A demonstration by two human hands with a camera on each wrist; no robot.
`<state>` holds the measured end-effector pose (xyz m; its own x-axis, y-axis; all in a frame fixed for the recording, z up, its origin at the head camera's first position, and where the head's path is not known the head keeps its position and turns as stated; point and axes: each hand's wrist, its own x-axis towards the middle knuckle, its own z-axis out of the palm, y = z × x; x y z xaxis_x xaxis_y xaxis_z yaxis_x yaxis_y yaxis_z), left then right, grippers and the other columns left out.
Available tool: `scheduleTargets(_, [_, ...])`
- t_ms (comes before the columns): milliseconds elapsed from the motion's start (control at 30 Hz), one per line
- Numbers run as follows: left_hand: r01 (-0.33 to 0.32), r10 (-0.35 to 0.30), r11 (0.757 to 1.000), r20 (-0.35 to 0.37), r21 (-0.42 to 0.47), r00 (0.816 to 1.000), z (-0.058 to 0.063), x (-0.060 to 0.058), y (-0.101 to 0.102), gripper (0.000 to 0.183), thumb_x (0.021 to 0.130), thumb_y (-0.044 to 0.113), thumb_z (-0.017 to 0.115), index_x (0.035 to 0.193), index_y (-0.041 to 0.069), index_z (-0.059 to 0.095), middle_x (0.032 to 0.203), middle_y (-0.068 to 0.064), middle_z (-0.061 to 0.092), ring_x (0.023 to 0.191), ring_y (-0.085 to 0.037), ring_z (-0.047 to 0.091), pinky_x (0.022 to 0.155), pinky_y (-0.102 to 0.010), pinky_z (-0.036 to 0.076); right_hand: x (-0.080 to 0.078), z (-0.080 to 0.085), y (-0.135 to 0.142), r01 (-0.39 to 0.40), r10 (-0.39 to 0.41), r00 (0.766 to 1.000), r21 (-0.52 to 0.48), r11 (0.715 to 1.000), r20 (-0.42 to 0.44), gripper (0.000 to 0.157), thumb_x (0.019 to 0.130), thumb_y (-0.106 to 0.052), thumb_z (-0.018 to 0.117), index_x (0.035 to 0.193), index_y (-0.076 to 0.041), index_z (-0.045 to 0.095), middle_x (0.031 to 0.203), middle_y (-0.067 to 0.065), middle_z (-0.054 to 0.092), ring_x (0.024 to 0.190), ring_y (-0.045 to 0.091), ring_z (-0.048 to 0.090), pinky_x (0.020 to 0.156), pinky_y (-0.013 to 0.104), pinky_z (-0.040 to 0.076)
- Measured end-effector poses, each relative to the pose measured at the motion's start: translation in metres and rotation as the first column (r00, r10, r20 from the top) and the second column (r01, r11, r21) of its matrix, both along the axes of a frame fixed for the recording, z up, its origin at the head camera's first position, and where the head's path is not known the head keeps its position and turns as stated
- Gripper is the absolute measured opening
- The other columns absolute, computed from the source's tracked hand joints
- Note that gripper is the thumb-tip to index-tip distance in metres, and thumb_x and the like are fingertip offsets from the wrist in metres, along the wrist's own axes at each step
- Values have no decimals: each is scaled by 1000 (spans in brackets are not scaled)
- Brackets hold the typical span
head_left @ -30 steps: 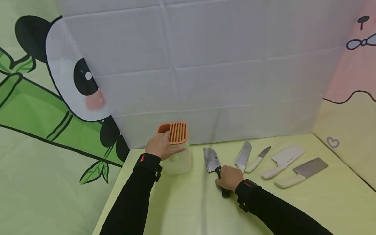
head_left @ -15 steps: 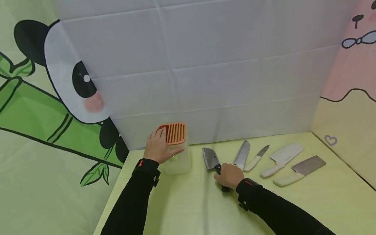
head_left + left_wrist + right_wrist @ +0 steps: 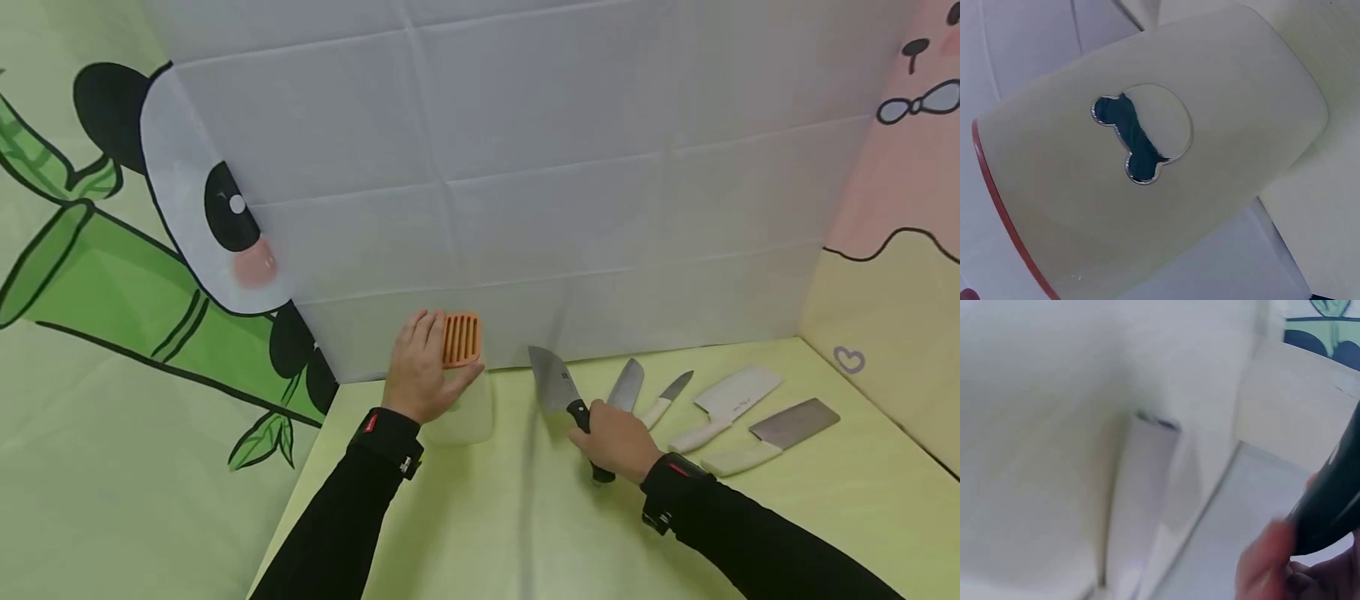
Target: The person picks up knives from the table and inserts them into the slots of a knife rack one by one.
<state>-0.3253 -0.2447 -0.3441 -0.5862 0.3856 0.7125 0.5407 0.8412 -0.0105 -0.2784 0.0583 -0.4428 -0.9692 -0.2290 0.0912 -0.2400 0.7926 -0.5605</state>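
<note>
My left hand (image 3: pixel 420 371) rests on the left side of a knife block (image 3: pixel 461 340), its fingers straight over the orange slotted top and its thumb spread across the front. The left wrist view shows the block's pale body (image 3: pixel 1241 125) with a round window and orange rim. To the right, my right hand (image 3: pixel 617 435) grips a kitchen knife (image 3: pixel 553 379) by its black handle, the broad blade pointing up and left, raised over the table. In the right wrist view, the black handle (image 3: pixel 1335 487) sits in my fingers.
Right of the held knife lie a wide-bladed knife (image 3: pixel 625 387), partly hidden by my hand, a small paring knife (image 3: pixel 667 398), a white cleaver (image 3: pixel 735 396) and a grey-bladed cleaver (image 3: pixel 795 423). A pale wall sheet (image 3: pixel 555 208) stands behind the yellow-green table (image 3: pixel 480 533).
My right hand has lifted the black-handled knife off the table and moved a little right, its blade rising. My left hand has moved further over the knife block's top, fingers now straighter.
</note>
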Motion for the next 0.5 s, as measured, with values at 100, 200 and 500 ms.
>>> scheduleTargets(100, [26, -26, 1000, 16, 1, 1000, 4, 6, 1, 89, 88, 67, 44, 141, -4, 32, 134, -21, 44, 132, -33, 28, 110, -49, 28, 11, 14, 7, 14, -11, 999, -78, 997, 35, 27, 93, -28, 54, 94, -2, 47, 70, 9, 49, 54, 18, 47, 48, 32, 39])
scheduleTargets(200, [63, -64, 998, 19, 17, 998, 10, 12, 1, 89, 88, 68, 42, 141, -3, 32, 135, -21, 45, 132, -32, 28, 110, -49, 28, 23, 28, 14, 11, -8, 1000, -106, 994, 26, 24, 93, -24, 53, 98, -2, 45, 68, 8, 50, 51, 17, 48, 46, 31, 42])
scheduleTargets(500, [186, -187, 982, 8, 15, 982, 41, 43, 9, 86, 88, 68, 42, 140, 0, 34, 134, -19, 46, 130, -29, 31, 107, -49, 31, 60, 75, 30, -16, 13, 994, -24, 1000, -113, 27, 90, -20, 51, 105, -4, 36, 57, 2, 45, 42, 13, 44, 40, 29, 39])
